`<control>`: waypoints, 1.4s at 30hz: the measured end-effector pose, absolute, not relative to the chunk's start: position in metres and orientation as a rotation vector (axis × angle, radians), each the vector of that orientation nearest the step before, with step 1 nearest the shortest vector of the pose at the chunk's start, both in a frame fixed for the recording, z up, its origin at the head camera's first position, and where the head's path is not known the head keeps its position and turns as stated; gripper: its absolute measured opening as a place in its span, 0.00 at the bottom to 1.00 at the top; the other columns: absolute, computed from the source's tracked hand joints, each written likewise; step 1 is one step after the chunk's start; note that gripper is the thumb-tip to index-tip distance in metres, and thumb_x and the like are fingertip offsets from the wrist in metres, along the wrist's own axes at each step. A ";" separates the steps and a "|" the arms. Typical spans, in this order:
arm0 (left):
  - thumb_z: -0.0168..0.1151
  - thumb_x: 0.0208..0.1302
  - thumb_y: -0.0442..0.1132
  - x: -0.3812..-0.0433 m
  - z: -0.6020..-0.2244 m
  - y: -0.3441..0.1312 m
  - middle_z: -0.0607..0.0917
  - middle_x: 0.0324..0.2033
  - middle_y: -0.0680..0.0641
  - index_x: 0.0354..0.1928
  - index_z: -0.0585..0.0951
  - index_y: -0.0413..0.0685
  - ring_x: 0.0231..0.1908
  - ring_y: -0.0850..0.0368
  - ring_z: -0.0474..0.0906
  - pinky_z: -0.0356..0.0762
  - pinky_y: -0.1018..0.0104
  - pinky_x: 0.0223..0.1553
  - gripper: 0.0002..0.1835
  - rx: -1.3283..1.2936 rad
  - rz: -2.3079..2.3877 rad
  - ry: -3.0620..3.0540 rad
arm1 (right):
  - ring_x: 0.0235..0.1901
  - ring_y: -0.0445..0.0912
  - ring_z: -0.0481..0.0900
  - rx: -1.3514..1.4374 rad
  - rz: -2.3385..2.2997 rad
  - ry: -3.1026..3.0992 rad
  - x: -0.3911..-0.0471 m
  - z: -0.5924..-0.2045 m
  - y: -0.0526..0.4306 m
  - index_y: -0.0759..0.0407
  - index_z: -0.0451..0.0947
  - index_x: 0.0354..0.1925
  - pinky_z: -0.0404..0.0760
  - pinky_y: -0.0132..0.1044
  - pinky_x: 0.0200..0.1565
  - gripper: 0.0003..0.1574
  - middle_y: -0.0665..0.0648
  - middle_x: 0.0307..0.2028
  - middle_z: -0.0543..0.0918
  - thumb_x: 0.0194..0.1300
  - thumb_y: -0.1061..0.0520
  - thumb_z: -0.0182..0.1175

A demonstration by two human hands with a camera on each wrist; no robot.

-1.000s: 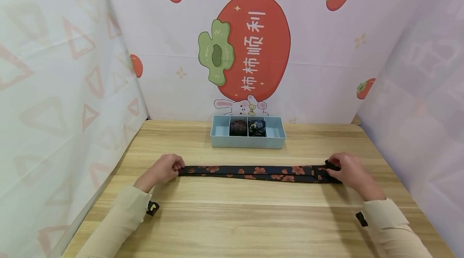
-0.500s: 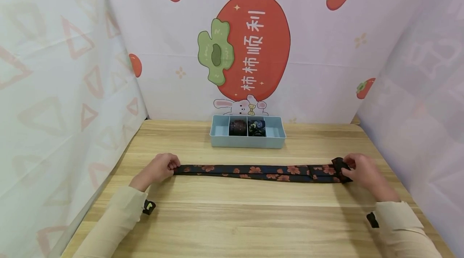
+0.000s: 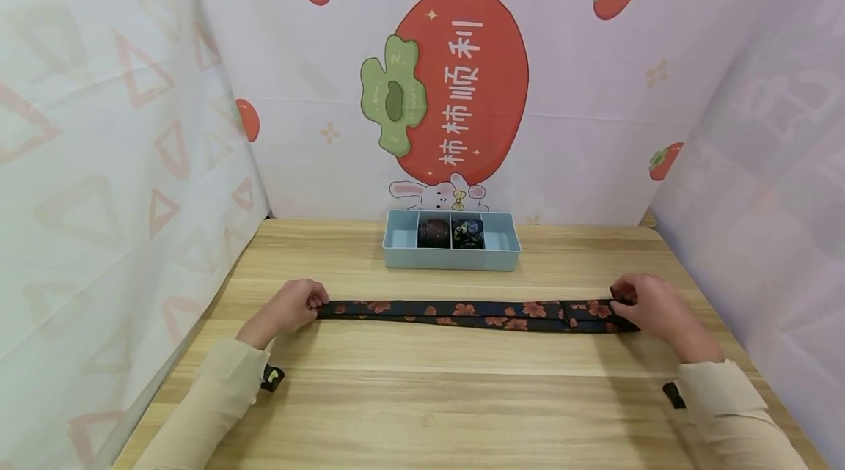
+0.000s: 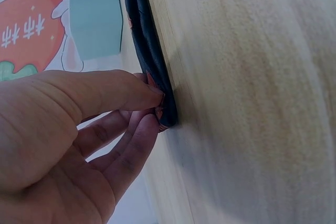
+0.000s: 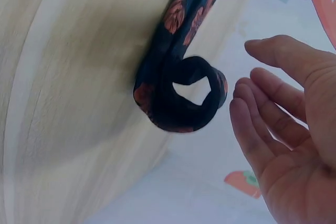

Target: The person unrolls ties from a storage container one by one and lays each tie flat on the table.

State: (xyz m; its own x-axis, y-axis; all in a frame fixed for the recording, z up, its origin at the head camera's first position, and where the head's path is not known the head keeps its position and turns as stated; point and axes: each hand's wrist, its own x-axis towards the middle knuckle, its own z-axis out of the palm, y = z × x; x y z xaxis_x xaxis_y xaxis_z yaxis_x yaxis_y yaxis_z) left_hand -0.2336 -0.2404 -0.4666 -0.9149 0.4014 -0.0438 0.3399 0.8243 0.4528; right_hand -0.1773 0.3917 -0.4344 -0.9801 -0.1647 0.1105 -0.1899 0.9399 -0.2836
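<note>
A dark necktie [image 3: 462, 314] with orange flowers lies doubled lengthwise across the wooden table. Its left end is pinched between thumb and fingers of my left hand [image 3: 293, 309]; in the left wrist view, the folded tip of the necktie [image 4: 167, 114] shows just beyond the thumb. At the other end, the right wrist view has the necktie [image 5: 184, 127] curled up into a loose ring. My right hand [image 5: 294, 114] is beside that ring, thumb and fingers apart and softly bent, nothing between them. In the head view, this right hand [image 3: 650, 305] overlaps the curled end.
Behind the necktie, a pale blue divided box [image 3: 452, 259] stands near the table's back edge. Its two middle compartments hold a rolled brown patterned tie [image 3: 434, 233] and a rolled dark blue patterned tie [image 3: 468, 233]. Printed cloth hangs [image 3: 568, 162] behind and on both sides.
Both hands have moved outward from a second ago, the left one taking its necktie end slightly left. Over the last half second, the right hand has let go of the curled end.
</note>
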 end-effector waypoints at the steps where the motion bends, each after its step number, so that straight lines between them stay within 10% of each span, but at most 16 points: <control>1: 0.62 0.51 0.20 -0.234 -0.467 -0.240 0.82 0.31 0.49 0.36 0.83 0.42 0.33 0.59 0.76 0.78 0.65 0.35 0.13 0.586 0.676 2.869 | 0.33 0.52 0.81 0.286 0.450 -3.015 -0.178 -0.435 0.390 0.66 0.81 0.41 0.81 0.49 0.35 0.16 0.60 0.34 0.84 0.54 0.59 0.69; 22: 0.63 0.52 0.20 -0.234 -0.464 -0.260 0.83 0.32 0.48 0.36 0.82 0.41 0.33 0.58 0.76 0.78 0.64 0.37 0.12 0.550 0.682 2.874 | 0.26 0.44 0.70 0.196 0.398 -2.991 -0.175 -0.455 0.424 0.65 0.81 0.34 0.69 0.37 0.28 0.13 0.58 0.27 0.79 0.51 0.58 0.71; 42: 0.63 0.51 0.20 -0.233 -0.464 -0.261 0.82 0.31 0.48 0.35 0.82 0.41 0.33 0.57 0.76 0.77 0.64 0.37 0.12 0.536 0.670 2.871 | 0.34 0.62 0.79 0.195 0.393 -2.963 -0.173 -0.442 0.430 0.71 0.79 0.38 0.78 0.55 0.36 0.16 0.72 0.36 0.81 0.50 0.65 0.69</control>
State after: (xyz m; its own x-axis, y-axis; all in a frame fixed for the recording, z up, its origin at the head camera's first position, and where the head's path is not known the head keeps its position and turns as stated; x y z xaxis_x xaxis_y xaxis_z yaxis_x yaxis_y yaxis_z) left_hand -0.2330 -0.2614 -0.4645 -0.9260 0.3730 -0.0590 0.3084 0.8371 0.4518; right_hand -0.1733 0.4301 -0.4421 -0.9809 -0.1092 0.1612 -0.1475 0.9573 -0.2487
